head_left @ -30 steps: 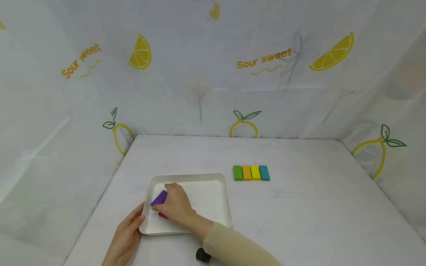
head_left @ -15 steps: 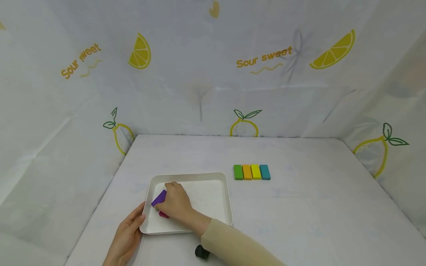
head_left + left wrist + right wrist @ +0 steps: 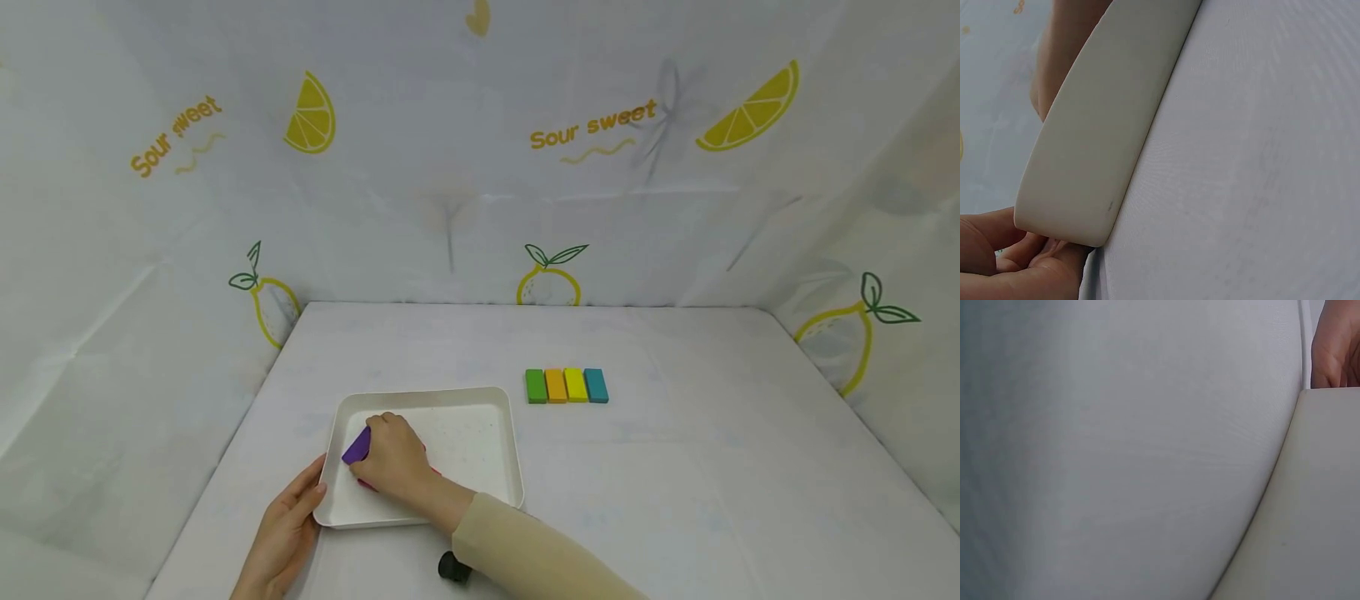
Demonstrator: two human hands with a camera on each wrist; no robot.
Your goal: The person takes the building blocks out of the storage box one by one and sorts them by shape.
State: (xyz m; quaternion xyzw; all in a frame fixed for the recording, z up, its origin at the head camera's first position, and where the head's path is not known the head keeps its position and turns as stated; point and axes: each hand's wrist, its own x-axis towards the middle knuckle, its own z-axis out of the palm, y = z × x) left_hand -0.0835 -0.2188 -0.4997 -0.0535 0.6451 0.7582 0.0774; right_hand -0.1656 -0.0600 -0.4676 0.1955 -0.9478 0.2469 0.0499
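In the head view, my left hand (image 3: 283, 527) holds the left side of a shallow white tray (image 3: 512, 450), its thumb at the rim. Its fingers (image 3: 1054, 272) sit against the tray's end wall in the left wrist view. My right hand (image 3: 397, 457) reaches inside the tray and grips a purple block (image 3: 357, 446) between thumb and fingers. Under that hand, bits of a pinkish-red piece (image 3: 365, 484) peek out; the hand covers the rest. The right wrist view has only the tray's outer wall (image 3: 1310, 506), tablecloth and part of the left hand.
Green (image 3: 535, 387), orange (image 3: 555, 386), yellow (image 3: 575, 385) and blue (image 3: 596, 386) blocks lie side by side on the white tablecloth, behind and right of the tray. A small black object (image 3: 453, 567) sits in front of the tray, beside the right sleeve (image 3: 525, 546).
The right hand has shifted slightly inside the tray, and a little less of the purple block shows. The left hand and the tray keep their places.
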